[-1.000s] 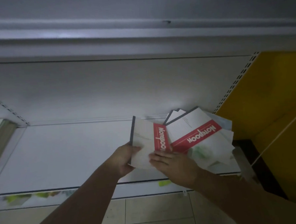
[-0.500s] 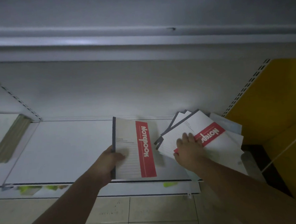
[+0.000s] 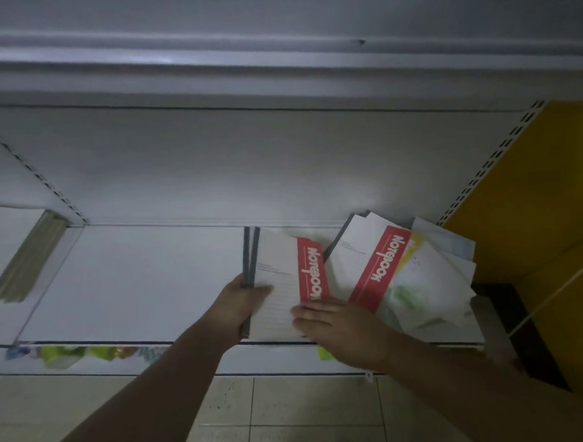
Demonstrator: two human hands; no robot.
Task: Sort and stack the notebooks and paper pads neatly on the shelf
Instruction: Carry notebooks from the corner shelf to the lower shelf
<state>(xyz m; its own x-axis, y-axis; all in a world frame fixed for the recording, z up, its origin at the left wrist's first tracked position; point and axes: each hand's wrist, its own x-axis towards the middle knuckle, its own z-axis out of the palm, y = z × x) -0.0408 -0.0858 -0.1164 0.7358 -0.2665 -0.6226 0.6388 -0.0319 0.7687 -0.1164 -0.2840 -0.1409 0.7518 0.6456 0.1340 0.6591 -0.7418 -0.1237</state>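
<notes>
On the white shelf (image 3: 134, 283) a small stack of two white notebooks (image 3: 279, 272) with a red "Notebook" band and dark spines lies near the front edge. My left hand (image 3: 243, 301) grips the stack at its left spine side, thumb on the top cover. My right hand (image 3: 339, 326) lies flat with straight fingers on the lower right corner of the top notebook. To the right lies a loose, fanned pile (image 3: 404, 275) with another red-banded notebook on top and several pale pads beneath it.
A yellow side panel (image 3: 546, 207) closes the shelf on the right. At the far left a thin stack of greenish pads (image 3: 29, 261) lies in the neighbouring bay. Coloured labels (image 3: 71, 354) hang along the shelf's front edge. Tiled floor below.
A second red-banded notebook has come from the right pile onto the one under my left hand. My right hand moved from the pile to the stack's lower right corner.
</notes>
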